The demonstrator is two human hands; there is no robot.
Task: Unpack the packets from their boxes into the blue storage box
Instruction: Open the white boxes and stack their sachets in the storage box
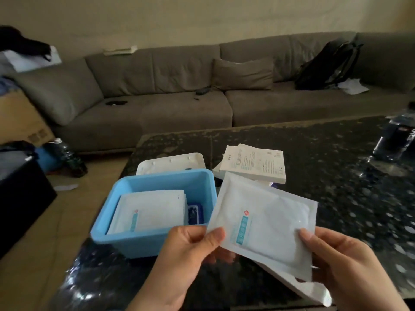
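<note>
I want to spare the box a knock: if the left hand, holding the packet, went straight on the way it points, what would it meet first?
Probably the near wall of the blue storage box. The left hand points up and away, and that wall lies just beyond its knuckles, though depth is hard to judge in this one view.

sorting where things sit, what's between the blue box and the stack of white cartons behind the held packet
In the head view, only a narrow strip of dark table separates the blue storage box from the stacked white cartons; nothing lies on that strip.

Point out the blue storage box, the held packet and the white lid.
blue storage box (155,243): head view, front wall.
held packet (269,223): head view, centre of its face.
white lid (170,163): head view, top surface.
</note>
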